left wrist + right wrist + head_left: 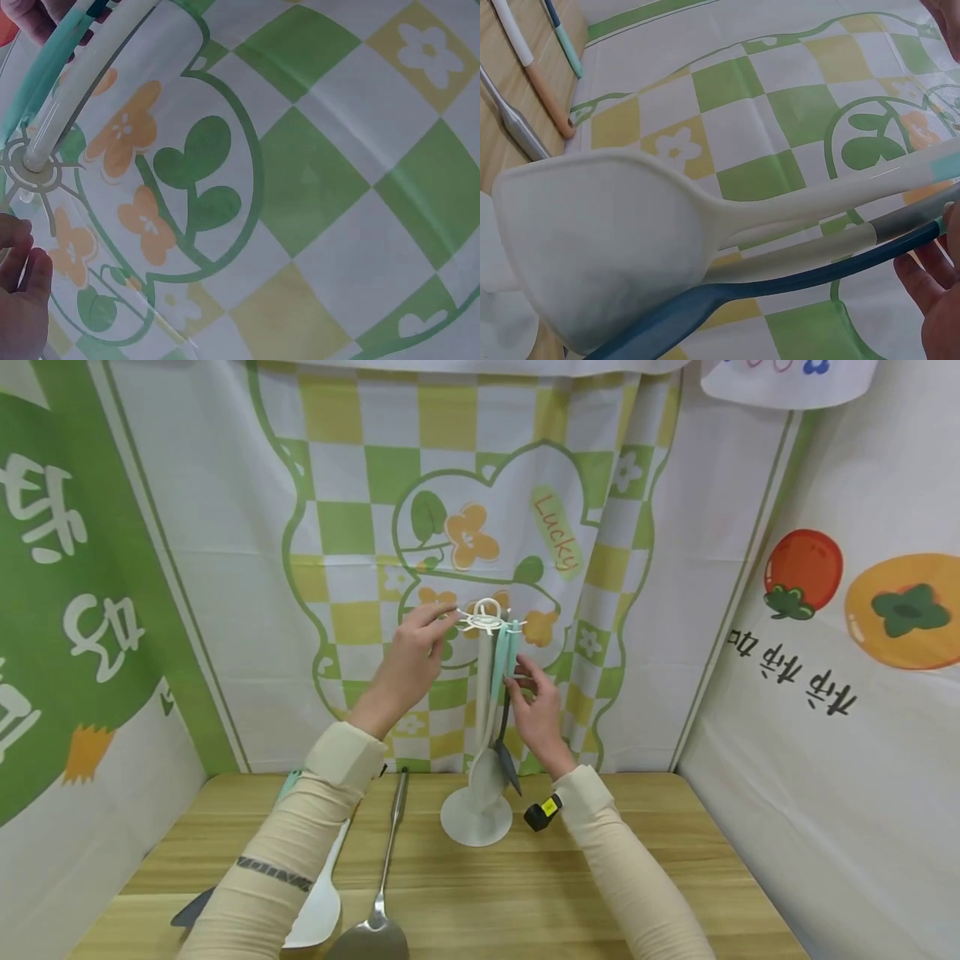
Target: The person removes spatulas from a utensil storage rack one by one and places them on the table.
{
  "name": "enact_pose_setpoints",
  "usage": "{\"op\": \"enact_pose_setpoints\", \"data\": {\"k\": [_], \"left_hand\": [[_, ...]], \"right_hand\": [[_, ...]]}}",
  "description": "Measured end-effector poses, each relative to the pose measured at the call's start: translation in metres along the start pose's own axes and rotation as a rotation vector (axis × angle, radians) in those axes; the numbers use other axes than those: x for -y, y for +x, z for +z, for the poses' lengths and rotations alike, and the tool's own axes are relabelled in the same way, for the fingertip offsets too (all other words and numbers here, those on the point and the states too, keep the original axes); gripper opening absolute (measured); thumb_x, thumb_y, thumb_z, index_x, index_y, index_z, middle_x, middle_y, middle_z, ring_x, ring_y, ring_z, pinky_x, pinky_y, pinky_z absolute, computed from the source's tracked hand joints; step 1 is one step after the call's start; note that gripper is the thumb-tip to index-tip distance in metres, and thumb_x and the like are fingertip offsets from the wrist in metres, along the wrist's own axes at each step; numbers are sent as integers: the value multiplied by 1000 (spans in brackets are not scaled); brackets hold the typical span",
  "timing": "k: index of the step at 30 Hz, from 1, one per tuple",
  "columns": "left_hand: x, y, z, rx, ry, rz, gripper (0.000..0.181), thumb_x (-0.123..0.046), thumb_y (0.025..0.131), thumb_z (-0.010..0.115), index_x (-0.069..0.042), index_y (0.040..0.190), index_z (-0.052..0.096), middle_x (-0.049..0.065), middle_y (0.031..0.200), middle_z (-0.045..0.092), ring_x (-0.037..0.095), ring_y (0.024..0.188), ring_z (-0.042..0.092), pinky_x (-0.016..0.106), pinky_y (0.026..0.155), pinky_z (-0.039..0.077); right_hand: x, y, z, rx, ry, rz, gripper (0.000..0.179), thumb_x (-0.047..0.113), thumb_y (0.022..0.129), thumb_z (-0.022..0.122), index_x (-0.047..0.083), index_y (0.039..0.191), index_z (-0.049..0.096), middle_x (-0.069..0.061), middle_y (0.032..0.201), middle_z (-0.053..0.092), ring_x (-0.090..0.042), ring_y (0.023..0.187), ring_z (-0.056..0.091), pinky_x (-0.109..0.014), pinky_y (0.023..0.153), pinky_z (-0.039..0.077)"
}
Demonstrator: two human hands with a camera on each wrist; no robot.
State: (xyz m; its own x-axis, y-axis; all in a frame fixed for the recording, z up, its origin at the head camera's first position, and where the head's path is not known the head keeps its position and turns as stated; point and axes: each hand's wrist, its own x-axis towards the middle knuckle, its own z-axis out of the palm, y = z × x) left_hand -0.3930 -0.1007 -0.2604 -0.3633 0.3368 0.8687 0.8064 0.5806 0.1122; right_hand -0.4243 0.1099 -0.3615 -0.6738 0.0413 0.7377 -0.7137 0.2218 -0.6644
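A white utensil stand (pixel 477 828) with a ring of hooks on top stands on the table. My left hand (pixel 411 652) is at the ring, thumb and fingertips pinching the end of one hook (pixel 51 221). On the stand's right side hangs a white turner (pixel 607 240) with a teal handle. Beside it is a dark blue spatula (pixel 802 279), also teal-handled. My right hand (pixel 537 706) pinches this spatula by its handle, just below the hooks. The spatula's blade overlaps the turner's head in the right wrist view.
Left of the stand lie a steel turner (pixel 372 939), a white utensil (pixel 318 906) and a dark-headed one (pixel 193 907), partly behind my left forearm. A checked curtain (pixel 345 527) hangs right behind the stand. A small black device (pixel 538 814) sits at my right wrist.
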Motion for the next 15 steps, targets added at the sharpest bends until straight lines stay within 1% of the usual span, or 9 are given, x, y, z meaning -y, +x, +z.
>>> {"op": "enact_pose_setpoints", "data": {"k": [3, 5, 9, 12, 15], "left_hand": [[1, 5, 3, 49, 13, -41, 37, 19, 95, 51, 8, 126, 67, 24, 135, 61, 40, 132, 53, 45, 113, 46], [2, 8, 7, 69, 11, -73, 38, 21, 94, 50, 8, 124, 68, 24, 133, 63, 39, 131, 54, 44, 113, 47], [1, 11, 11, 69, 18, -130, 36, 23, 92, 50, 9, 118, 71, 22, 122, 69, 37, 122, 61, 40, 108, 51], [-3, 15, 12, 63, 40, -160, 32, 22, 91, 53, 8, 112, 73, 21, 116, 72, 36, 116, 65, 40, 110, 50], [-7, 19, 13, 57, 66, -179, 26, 19, 92, 57, 8, 108, 75, 21, 114, 74, 36, 113, 67, 40, 112, 48]], "right_hand": [[-4, 1, 0, 23, 19, 4, 33, 4, 99, 64, -2, 132, 62, -22, 118, 66, -37, 104, 69, -47, 85, 63], [-5, 1, 0, 40, 35, 6, 31, 5, 100, 64, -1, 130, 63, -21, 117, 66, -37, 104, 69, -49, 86, 62], [-6, 0, 1, 56, 41, -2, 33, 5, 100, 63, -2, 133, 62, -23, 115, 66, -38, 103, 69, -47, 84, 63], [-6, 0, 1, 65, 39, -12, 38, 4, 101, 62, -2, 138, 59, -24, 116, 65, -38, 102, 69, -43, 83, 64], [-4, 0, 0, 70, 46, -19, 42, 2, 100, 61, -1, 142, 56, -24, 117, 64, -39, 101, 69, -43, 82, 64]]}}
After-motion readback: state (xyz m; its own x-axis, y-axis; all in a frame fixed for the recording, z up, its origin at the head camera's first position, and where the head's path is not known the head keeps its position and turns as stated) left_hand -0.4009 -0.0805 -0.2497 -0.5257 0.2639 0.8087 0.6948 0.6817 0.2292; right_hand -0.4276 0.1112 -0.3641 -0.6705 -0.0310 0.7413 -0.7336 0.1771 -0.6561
